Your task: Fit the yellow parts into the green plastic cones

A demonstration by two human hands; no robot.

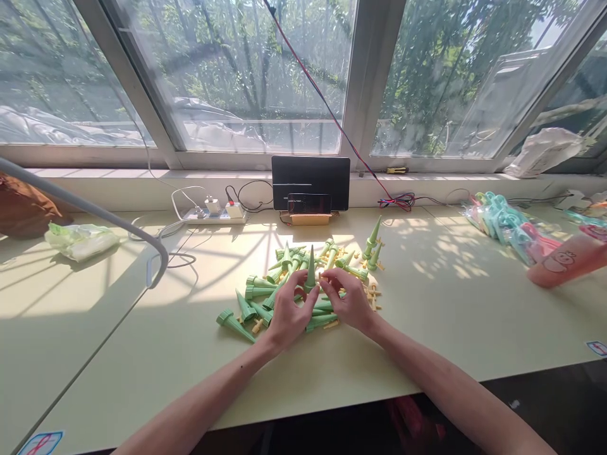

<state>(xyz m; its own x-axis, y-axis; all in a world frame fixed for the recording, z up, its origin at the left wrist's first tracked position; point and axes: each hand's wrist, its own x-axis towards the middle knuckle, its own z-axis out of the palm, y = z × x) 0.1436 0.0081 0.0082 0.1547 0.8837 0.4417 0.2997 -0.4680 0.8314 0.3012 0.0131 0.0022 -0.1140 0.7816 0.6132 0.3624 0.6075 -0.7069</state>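
My left hand (290, 311) is closed round the ridged base of a green plastic watering spike (311, 265), which points upward. Close against its right side, my right hand (349, 302) pinches a small yellow piece, perhaps a valve, mostly hidden by the fingertips. Around and beneath both hands lies a pile of similar green spikes (258, 289). Small yellow T-shaped valves (373, 294) are scattered to the right of the pile. At the back right, several spikes with yellow valves fitted (373, 243) form a separate group.
A tablet (310, 180) and a phone (310, 203) stand by the window sill. Left of them are a power strip (215, 216), cables and a tissue pack (81, 241). A grey curved arm (95, 205) crosses the left side. Bagged coloured items (502, 221) and a pink tumbler (566, 259) lie right.
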